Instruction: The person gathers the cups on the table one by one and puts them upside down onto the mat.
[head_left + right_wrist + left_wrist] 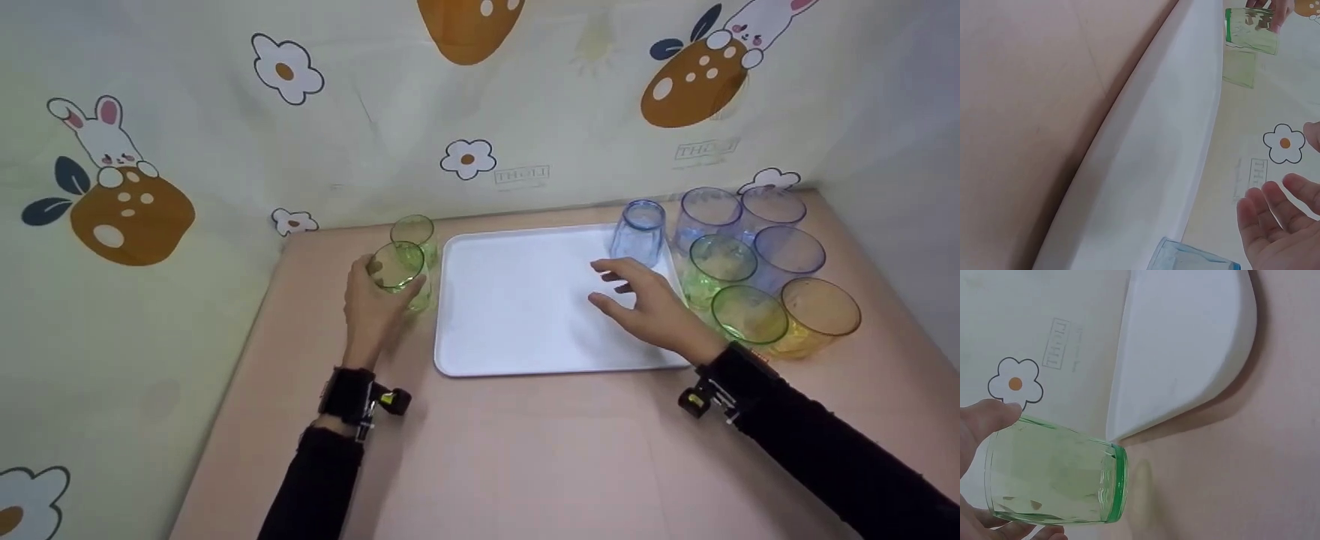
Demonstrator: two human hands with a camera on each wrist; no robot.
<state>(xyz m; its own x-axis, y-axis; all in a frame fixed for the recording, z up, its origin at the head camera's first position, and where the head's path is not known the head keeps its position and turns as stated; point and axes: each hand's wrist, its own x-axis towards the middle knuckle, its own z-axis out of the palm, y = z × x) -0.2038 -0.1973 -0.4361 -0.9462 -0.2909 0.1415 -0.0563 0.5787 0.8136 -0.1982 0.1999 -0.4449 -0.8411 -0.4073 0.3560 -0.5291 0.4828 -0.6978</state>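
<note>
My left hand (pixel 371 307) grips a green drinking glass (pixel 1055 472) by its sides, thumb on one side and fingers on the other. The glass is upright, its thick green base close over the table, left of the white tray (pixel 517 300). Just behind it stands another green glass (pixel 421 225). Over the right part of the tray, my right hand (pixel 649 304) has its fingers spread and slightly bent, holding nothing. A blue glass (pixel 639 232) stands upside down at the tray's back right corner, just beyond the right fingers.
Right of the tray several upright glasses crowd together: blue ones (pixel 791 255) at the back, green ones (pixel 724 262) nearer, and an amber one (pixel 821 311) in front. A patterned cloth wall (pixel 375 150) rises behind the pinkish table (pixel 525 450).
</note>
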